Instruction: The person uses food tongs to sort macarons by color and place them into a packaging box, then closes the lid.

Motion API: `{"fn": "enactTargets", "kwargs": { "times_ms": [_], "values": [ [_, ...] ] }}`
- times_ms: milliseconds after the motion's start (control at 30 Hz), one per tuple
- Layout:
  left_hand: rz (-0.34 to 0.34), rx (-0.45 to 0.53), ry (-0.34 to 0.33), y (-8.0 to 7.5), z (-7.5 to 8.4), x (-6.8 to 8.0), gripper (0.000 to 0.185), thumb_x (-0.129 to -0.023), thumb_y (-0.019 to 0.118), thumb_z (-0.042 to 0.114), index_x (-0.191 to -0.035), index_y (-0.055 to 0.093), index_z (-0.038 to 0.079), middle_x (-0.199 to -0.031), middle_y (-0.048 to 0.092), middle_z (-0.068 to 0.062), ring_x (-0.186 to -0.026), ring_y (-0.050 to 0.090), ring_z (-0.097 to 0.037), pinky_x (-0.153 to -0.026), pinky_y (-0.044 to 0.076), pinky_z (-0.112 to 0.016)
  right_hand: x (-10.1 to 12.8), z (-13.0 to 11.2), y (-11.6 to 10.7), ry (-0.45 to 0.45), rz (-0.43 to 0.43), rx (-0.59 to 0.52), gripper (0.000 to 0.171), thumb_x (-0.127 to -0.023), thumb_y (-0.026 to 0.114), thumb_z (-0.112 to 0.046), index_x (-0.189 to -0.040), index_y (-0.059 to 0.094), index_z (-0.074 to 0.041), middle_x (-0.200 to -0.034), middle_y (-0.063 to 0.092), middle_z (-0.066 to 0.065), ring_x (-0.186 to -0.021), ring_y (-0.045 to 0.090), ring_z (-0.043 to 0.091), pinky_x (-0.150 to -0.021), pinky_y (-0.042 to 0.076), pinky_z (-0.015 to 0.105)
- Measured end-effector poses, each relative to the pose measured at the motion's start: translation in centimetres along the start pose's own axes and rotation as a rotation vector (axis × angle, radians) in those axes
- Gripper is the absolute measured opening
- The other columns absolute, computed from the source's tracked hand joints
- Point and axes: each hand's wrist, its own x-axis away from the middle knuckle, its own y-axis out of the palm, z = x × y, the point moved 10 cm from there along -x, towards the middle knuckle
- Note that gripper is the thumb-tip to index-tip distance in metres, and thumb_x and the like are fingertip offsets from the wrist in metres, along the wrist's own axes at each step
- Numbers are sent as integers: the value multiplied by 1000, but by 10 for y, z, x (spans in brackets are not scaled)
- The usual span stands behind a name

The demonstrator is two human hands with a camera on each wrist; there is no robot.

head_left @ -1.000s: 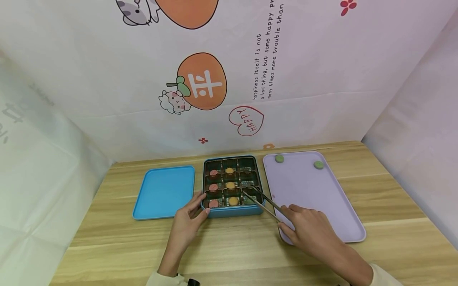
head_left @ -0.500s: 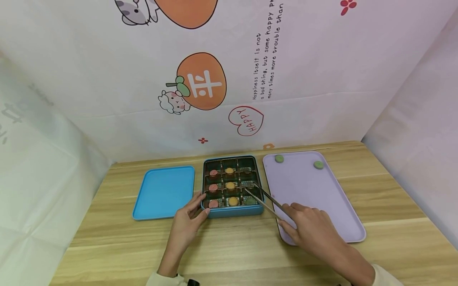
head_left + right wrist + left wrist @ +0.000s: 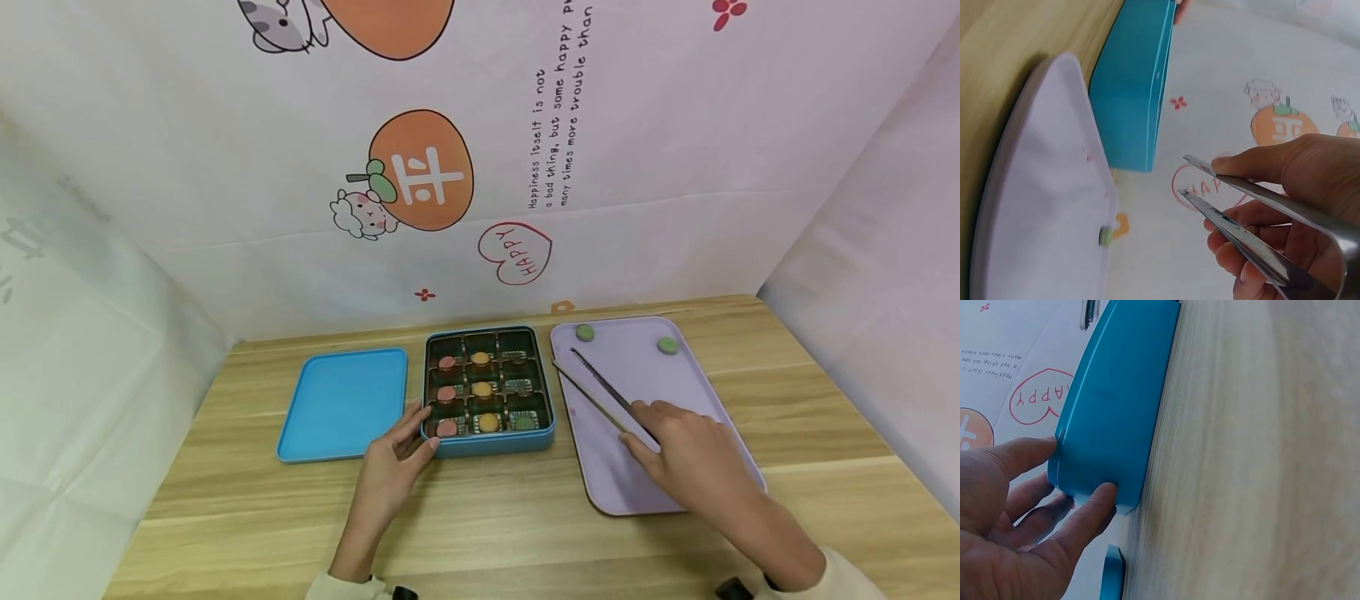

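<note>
My left hand (image 3: 393, 467) holds the near left corner of a blue box (image 3: 495, 446), thumb on the front wall and fingers along the left side. Inside, a dark divided insert bears a column of pink round pieces (image 3: 447, 393), a column of yellow ones (image 3: 483, 389), and one green piece (image 3: 523, 422) in the near right compartment. The two compartments behind that hold no piece. Over the lilac tray (image 3: 637, 492), my right hand (image 3: 697, 458) grips metal tongs (image 3: 1260, 247). Their tips are apart with nothing between them. Two green pieces (image 3: 585, 332) lie on the tray's far part.
A blue lid (image 3: 345, 404) lies on the wooden table (image 3: 480, 533) left of the box. Behind the table stands a printed white backdrop (image 3: 637, 167). The tray's left rim runs close beside the box.
My right hand and the tongs have moved right and away from the box's right column to above the tray. The green piece stays in the near right compartment. My left hand has not moved.
</note>
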Motion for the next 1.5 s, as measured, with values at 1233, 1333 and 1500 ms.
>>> {"fn": "enactTargets", "kwargs": {
  "times_ms": [1233,1333,1500],
  "values": [
    [5,-15,18,-1,0,1,51,-100,73,13,-149,59,7,-167,39,-17,-150,45,-37,-113,51,-42,-14,148,32,286,-99,44,32,-96,70,-22,-95,70,9,-79,67,29,-57,54,32,-41,41,46],
    [7,-18,19,-1,0,1,51,-100,73,12,-149,59,7,-167,39,-17,-149,45,-37,-113,51,-43,-14,151,35,298,-112,42,32,-97,69,-24,-95,70,8,-81,67,30,-58,55,32,-41,41,47],
    [11,-30,16,-1,1,1,51,-99,73,13,-148,60,7,-167,40,-16,-150,44,-37,-114,51,-44,-14,158,40,319,-136,40,31,-97,68,-25,-92,69,5,-80,66,30,-59,56,35,-43,42,49]
  ]
}}
